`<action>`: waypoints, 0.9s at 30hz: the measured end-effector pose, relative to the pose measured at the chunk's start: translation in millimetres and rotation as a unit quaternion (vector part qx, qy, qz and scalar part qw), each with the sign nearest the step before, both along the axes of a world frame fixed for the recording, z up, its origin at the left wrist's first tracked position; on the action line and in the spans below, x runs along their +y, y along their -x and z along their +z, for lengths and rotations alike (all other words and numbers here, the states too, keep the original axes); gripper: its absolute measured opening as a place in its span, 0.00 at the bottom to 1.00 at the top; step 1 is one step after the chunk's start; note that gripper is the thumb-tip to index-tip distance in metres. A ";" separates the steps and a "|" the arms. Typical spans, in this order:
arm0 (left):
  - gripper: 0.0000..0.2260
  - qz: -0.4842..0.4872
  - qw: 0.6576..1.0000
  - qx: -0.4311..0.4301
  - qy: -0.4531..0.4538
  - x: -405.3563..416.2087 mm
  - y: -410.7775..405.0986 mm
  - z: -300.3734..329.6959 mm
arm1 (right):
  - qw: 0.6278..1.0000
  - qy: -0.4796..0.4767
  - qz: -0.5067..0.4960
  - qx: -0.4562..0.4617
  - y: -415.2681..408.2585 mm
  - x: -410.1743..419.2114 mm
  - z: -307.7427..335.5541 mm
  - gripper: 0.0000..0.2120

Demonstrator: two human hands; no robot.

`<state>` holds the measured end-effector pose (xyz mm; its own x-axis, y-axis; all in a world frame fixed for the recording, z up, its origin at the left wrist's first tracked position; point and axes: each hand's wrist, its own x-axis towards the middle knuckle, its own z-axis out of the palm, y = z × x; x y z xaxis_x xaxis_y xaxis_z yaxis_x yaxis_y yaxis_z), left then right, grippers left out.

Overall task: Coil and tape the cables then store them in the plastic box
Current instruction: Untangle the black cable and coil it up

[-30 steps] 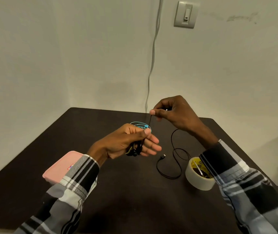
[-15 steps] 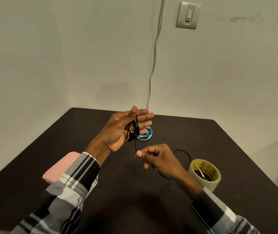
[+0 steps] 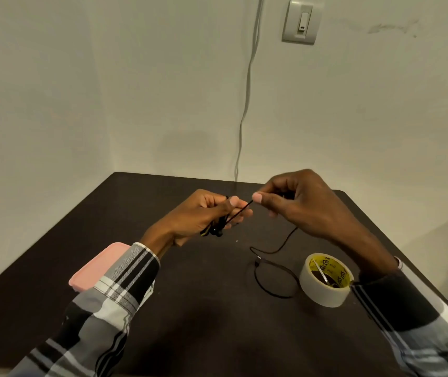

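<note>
Above tabletop (image 3: pixel 190 308): cable (image 3: pixel 240 212), thin, light, limp, likely springy. Left hand (image 3: pixel 203 213) grips coil; right hand (image 3: pixel 296 202) fingers pinch taut strand; tail trails beside tape (image 3: pixel 323 291). Hold at coil.

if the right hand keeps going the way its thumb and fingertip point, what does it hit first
Most likely the left hand: the right hand pinches the black cable and points leftward straight at its fingertips, which look level, though depth is hard to judge.

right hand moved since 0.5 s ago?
Yes. The right hand, pinching the thin black cable, went from low beside the white tape roll up and away, toward the wall.
</note>
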<state>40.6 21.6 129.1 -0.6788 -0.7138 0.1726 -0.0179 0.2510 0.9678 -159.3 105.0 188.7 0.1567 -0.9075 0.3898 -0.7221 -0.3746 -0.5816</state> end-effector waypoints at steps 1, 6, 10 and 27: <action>0.19 -0.011 1.000 -0.010 -0.008 2.0 0.7 1.5 | 1.000 0.011 -0.003 0.006 0.1 -4.5 5.4 0.08; 0.21 -0.072 0.995 -0.005 -0.074 11.2 2.7 7.3 | 0.999 0.033 0.003 -0.003 -4.5 -31.2 15.8 0.09; 0.20 -0.101 0.988 0.041 -0.108 17.6 2.0 8.5 | 0.999 0.004 0.017 -0.046 -9.0 -49.1 4.7 0.12; 0.21 0.027 0.959 0.234 -0.160 -4.6 4.5 9.1 | 0.945 -0.208 0.053 -0.246 -24.3 -26.1 -95.3 0.12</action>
